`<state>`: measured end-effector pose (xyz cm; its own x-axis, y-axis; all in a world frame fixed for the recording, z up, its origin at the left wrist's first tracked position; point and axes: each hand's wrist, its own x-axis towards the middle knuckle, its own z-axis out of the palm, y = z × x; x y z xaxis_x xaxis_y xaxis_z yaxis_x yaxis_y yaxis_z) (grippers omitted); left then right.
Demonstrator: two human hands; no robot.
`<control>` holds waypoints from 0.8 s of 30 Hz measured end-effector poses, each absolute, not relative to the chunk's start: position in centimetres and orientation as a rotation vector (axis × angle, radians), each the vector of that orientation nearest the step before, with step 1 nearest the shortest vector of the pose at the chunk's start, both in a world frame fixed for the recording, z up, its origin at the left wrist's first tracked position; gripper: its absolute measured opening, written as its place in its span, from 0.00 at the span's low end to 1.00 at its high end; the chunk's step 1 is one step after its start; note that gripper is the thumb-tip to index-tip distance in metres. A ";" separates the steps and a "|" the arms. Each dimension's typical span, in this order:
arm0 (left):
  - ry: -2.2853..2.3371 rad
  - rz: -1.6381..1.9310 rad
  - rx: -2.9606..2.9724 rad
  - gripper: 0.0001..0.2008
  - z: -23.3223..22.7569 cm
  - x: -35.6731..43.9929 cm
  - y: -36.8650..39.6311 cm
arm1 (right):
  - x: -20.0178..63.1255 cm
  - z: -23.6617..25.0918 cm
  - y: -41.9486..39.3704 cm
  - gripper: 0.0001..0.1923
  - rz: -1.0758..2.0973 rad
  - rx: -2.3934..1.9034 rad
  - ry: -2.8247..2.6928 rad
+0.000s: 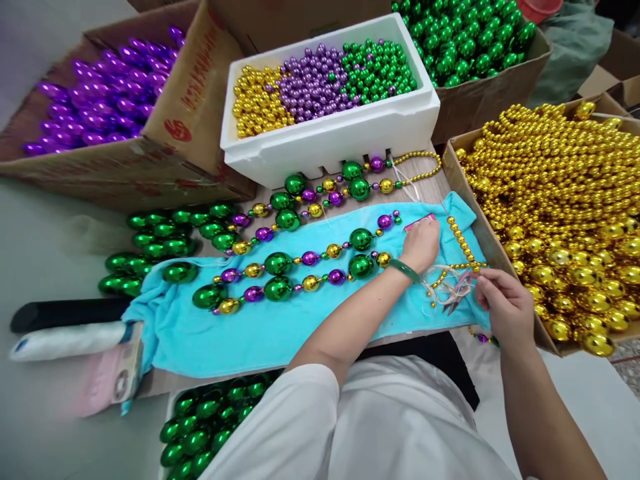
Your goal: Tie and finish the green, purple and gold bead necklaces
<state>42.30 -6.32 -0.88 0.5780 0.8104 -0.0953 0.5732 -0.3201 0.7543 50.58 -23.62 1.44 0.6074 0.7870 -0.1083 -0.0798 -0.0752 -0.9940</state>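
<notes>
On the turquoise towel [175,333], my left hand [421,248] is closed, its fingertips mostly hidden, against a small flat pink object [419,223]. What it grips I cannot make out. My right hand [506,307] pinches a string of small gold beads [461,241] near the towel's right end. Between the hands lie tangled white threads [450,288], with pointed metal partly showing beneath them. A strand of green, purple and gold beads [278,265] lies in a long loop left of my left hand. Behind it rests another such necklace [358,189], with gold beads at its right end.
A white foam box [330,137] holds gold, purple and green beads. Cardboard boxes of purple beads [100,93], green beads [465,40] and gold bead strands [555,167] surround it. Large green beads [155,233] lie at left, near black and white handles [70,313]; more green beads [195,440] sit below.
</notes>
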 end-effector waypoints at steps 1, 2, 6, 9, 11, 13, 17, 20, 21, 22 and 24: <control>1.066 0.462 1.850 0.09 -0.7 41.8 -6.1 | 50.6 1.4 -23.7 0.08 0.802 -1.482 -0.627; 1.020 0.525 1.628 0.07 -0.4 41.1 -5.9 | 50.6 1.4 -23.8 0.08 0.808 -1.485 -0.625; 0.807 0.632 0.742 0.08 1.9 37.4 -5.2 | 50.0 1.1 -24.1 0.08 0.855 -1.522 -0.620; 0.766 0.690 0.486 0.08 3.5 34.9 -5.0 | 49.3 1.1 -23.9 0.07 0.867 -1.549 -0.662; 0.756 0.726 0.432 0.08 4.1 33.9 -4.9 | 48.8 1.1 -23.7 0.06 0.880 -1.565 -0.704; 0.746 0.760 0.406 0.08 4.3 33.2 -4.9 | 48.4 1.2 -23.5 0.06 0.902 -1.571 -0.747; 0.779 0.814 0.371 0.07 4.4 32.7 -5.0 | 48.1 1.1 -23.3 0.06 0.880 -1.585 -0.850; 0.785 0.845 0.374 0.07 4.5 32.6 -5.1 | 47.9 0.9 -23.3 0.06 0.855 -1.594 -0.877; 0.782 0.855 0.380 0.07 4.5 32.5 -5.2 | 47.9 0.9 -23.3 0.06 0.851 -1.597 -0.873; 0.778 0.864 0.389 0.07 4.6 32.5 -5.2 | 47.8 0.9 -23.3 0.07 0.847 -1.602 -0.868; 0.776 0.880 0.412 0.06 4.5 32.5 -5.3 | 47.7 0.9 -23.3 0.07 0.841 -1.609 -0.868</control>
<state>32.49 -5.26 4.55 0.3959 0.8105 -0.4317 -0.5296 0.5855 0.6138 47.71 -23.25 0.88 0.4851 0.8701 -0.0875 0.1140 -0.1621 -0.9802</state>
